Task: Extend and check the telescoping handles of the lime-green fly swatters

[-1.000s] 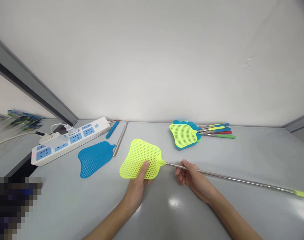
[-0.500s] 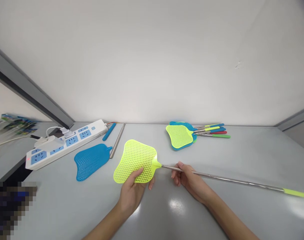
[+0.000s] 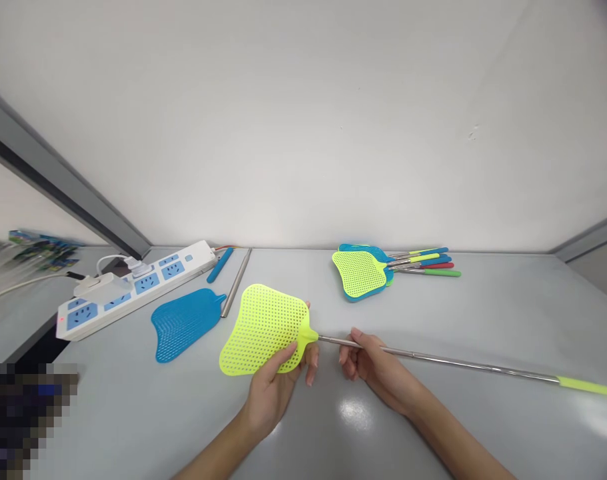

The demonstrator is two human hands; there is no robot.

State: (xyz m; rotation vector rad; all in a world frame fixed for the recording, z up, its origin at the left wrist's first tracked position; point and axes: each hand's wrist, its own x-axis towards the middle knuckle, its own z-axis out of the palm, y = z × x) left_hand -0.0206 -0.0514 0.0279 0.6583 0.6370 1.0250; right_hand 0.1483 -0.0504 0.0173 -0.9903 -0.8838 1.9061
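A yellow fly swatter (image 3: pixel 266 330) with an extended metal rod and a yellow grip spans the middle and right of the desk. My left hand (image 3: pixel 276 387) holds its perforated head from below, the thumb on top near the neck and fingers partly hidden behind. My right hand (image 3: pixel 376 363) is closed around the rod a little right of the neck, thumb on top. To the left lies a loose blue swatter head (image 3: pixel 188 323). Beside it are a separate metal rod (image 3: pixel 236 283) and a blue handle grip (image 3: pixel 220 265).
A pile of swatters (image 3: pixel 359 273) with coloured grips lies at the back, near the wall. On the left stands a white power strip (image 3: pixel 138 287) with plugs and a cable. Blurred packets (image 3: pixel 46 252) sit beyond a grey partition post (image 3: pixel 58 167).
The yellow swatter has shifted slightly left. My left hand has slid along its head toward the neck, fingertips now showing behind it. My right hand stays on the rod.
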